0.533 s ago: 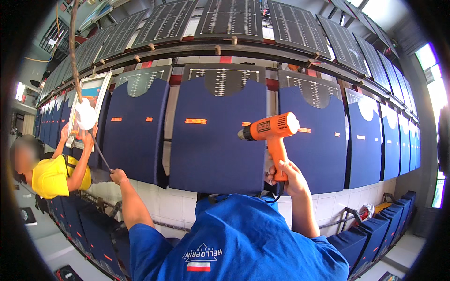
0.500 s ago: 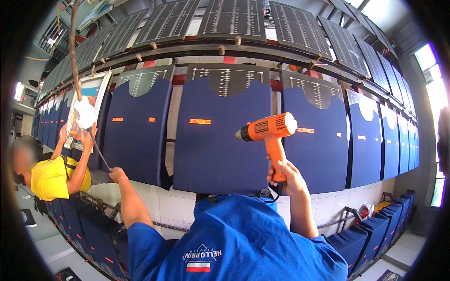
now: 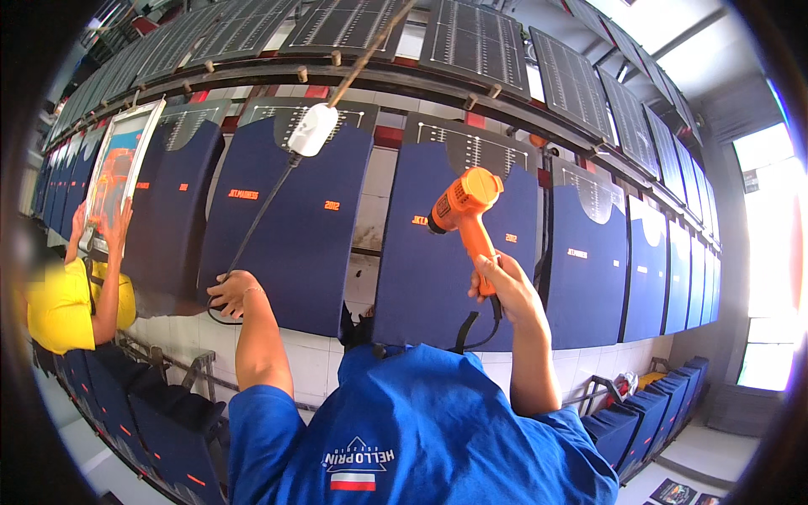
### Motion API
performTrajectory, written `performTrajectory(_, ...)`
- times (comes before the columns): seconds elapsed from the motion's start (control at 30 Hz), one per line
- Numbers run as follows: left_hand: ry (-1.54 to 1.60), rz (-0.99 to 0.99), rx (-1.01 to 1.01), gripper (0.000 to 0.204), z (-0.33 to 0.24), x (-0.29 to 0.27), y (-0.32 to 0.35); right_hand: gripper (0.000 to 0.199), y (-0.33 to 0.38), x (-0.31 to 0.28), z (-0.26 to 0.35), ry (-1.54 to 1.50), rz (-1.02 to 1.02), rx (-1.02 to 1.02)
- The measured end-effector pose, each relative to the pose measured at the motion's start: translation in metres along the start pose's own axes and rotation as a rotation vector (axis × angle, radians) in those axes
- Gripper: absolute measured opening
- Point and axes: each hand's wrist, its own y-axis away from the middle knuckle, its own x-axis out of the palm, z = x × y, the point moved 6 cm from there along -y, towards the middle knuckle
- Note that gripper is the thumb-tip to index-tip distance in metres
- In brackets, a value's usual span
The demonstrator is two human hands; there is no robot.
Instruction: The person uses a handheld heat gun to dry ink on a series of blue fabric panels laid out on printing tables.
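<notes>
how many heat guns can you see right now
1. The orange heat gun is in the right hand, raised in front of a blue panel. The left hand holds only a black cord. Others may be hidden out of view.

The right hand [image 3: 503, 290] is covering the lower handle of the orange heat gun [image 3: 465, 212]. Its black cord [image 3: 471, 332] is disappearing behind the blue shirt [image 3: 421, 429]. The left hand [image 3: 233, 293] is hiding part of the thin cable [image 3: 257, 220]. A co-worker in yellow [image 3: 63, 303] is being cut off by the left edge, face blurred. The prints on the blue panels [image 3: 303, 227] are reading too small to tell.
</notes>
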Motion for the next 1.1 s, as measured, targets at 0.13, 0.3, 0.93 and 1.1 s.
performTrajectory(0.13, -0.083, 0.016, 0.035, 0.053, 0.001, 0.008, -0.007, 0.034, -0.025, 0.008, -0.001, 0.052, -0.013, 0.022)
performTrajectory(0.3, -0.12, -0.02, 0.046, 0.054, 0.005, 0.018, -0.013, 0.033, -0.038, 0.018, -0.008, 0.078, -0.02, 0.028)
performTrajectory(0.93, -0.119, 0.007, 0.033, 0.056, -0.001, 0.009, -0.003, 0.031, -0.045, 0.022, -0.01, 0.16, -0.009, 0.041)
performTrajectory(1.1, -0.117, 0.005, 0.042, 0.055, 0.0, 0.009, -0.002, 0.029, -0.042, 0.025, -0.01, 0.17, -0.013, 0.049)
